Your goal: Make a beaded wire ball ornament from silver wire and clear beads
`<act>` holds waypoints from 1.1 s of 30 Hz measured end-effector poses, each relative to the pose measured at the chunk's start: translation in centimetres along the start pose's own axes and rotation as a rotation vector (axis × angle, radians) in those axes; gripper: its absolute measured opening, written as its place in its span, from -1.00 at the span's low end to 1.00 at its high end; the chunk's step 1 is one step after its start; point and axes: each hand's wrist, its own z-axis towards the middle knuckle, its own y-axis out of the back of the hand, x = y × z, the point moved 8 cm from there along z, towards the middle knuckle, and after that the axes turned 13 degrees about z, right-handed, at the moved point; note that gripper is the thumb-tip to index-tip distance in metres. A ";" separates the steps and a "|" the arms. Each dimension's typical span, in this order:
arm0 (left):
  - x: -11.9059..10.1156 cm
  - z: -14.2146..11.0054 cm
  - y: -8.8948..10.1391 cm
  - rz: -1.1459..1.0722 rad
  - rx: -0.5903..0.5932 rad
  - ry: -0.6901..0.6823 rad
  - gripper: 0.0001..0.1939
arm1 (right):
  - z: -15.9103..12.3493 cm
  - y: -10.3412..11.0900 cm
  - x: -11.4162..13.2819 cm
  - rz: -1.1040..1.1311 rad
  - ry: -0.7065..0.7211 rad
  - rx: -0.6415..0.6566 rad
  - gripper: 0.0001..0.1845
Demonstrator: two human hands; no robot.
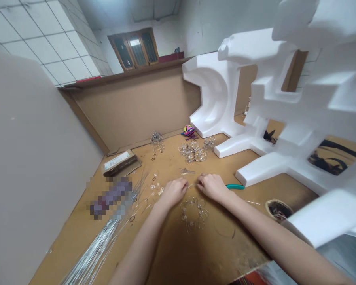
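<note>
Your left hand (174, 191) and right hand (213, 187) are curled and close together, just apart, over the worktop (195, 253), with a thin wire (191, 185) showing in the narrow gap between them. Your fingers hide its ends, so you cannot tell whether either hand is pinching it or how tightly.

Just below your hands lies a loose wire ring cluster (194, 211) set with small clear beads. Teal-handled pliers (235, 187) sit just past your right hand, partly hidden behind it, with their jaws out of sight. A larger heap of wire rings (192, 152) lies farther ahead, and a bundle of straight silver wires (91, 253) runs off the lower edge at left. Beside that bundle, a pixelated patch (111, 196) hides whatever lies there. White foam packing (216, 95) crowds the right side.
</note>
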 end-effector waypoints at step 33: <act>-3.5 -0.6 0.3 -0.072 -0.073 -0.009 -0.76 | -1.2 0.2 2.0 0.049 0.104 0.049 -0.79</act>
